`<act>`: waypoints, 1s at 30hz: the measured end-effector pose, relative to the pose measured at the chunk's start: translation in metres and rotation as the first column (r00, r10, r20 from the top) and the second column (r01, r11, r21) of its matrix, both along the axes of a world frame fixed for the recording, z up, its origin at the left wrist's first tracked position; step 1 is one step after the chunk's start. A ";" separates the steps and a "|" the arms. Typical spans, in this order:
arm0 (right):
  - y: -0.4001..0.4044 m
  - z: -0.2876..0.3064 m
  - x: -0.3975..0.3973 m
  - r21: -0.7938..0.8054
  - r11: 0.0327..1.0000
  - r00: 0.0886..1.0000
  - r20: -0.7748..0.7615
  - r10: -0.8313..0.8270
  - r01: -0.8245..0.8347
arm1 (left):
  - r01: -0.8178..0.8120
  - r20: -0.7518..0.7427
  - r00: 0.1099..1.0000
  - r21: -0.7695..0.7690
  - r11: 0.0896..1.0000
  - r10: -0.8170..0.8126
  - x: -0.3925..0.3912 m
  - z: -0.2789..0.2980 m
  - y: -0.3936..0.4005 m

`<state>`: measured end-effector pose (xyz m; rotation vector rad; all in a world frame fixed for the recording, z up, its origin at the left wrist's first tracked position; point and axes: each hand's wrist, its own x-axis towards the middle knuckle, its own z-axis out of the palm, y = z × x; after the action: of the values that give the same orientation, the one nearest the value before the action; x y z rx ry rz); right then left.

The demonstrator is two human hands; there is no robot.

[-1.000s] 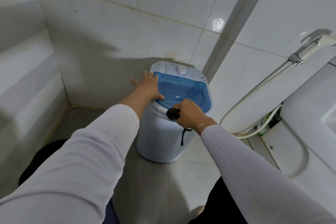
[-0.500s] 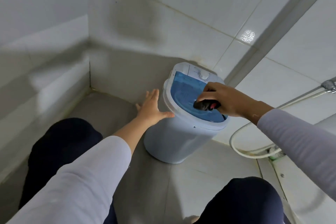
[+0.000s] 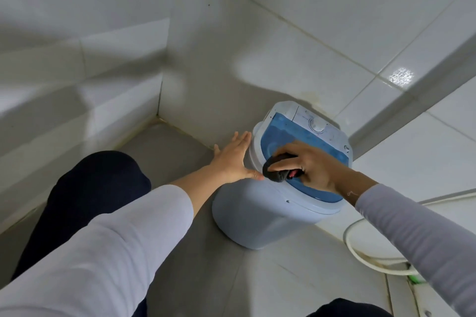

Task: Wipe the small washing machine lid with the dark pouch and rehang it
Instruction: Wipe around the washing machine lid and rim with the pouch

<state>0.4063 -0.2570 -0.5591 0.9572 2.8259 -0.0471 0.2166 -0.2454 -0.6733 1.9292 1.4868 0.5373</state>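
A small pale-blue washing machine (image 3: 260,211) stands on the floor by the tiled wall. Its see-through blue lid (image 3: 283,134) faces up, with a white dial panel (image 3: 318,125) at the back. My right hand (image 3: 313,165) is shut on a bunched dark pouch (image 3: 277,170) and presses it onto the lid's near left edge. My left hand (image 3: 233,159) lies flat and open against the machine's left side, thumb touching the rim.
White tiled walls close in on the left and behind. A white hose (image 3: 360,247) loops on the floor to the right of the machine. My dark-clad knees (image 3: 95,188) are at the lower left and bottom edge. Grey floor tiles lie in front.
My right hand has slid the pouch from the lid's middle toward its near left edge. My left hand stays against the machine's side. The view has tilted and swung left.
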 end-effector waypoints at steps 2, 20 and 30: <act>0.004 -0.001 0.006 -0.051 0.998 0.999 -0.019 -0.038 0.037 | 0.007 -0.009 1.000 -0.001 1.000 -0.007 0.000 0.001 0.002; 0.001 -0.010 0.006 -0.132 0.981 0.981 -0.114 -0.156 0.140 | 0.038 -0.070 0.997 -0.003 0.999 -0.039 0.000 0.004 0.007; 0.006 -0.005 -0.014 0.002 0.999 0.999 0.016 -0.050 0.050 | 0.052 -0.090 0.995 -0.024 0.998 -0.054 0.000 0.002 0.006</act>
<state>0.3928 -0.2514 -0.5644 1.0239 2.7876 -0.0426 0.2168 -0.2393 -0.6714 1.9933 1.4870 0.4135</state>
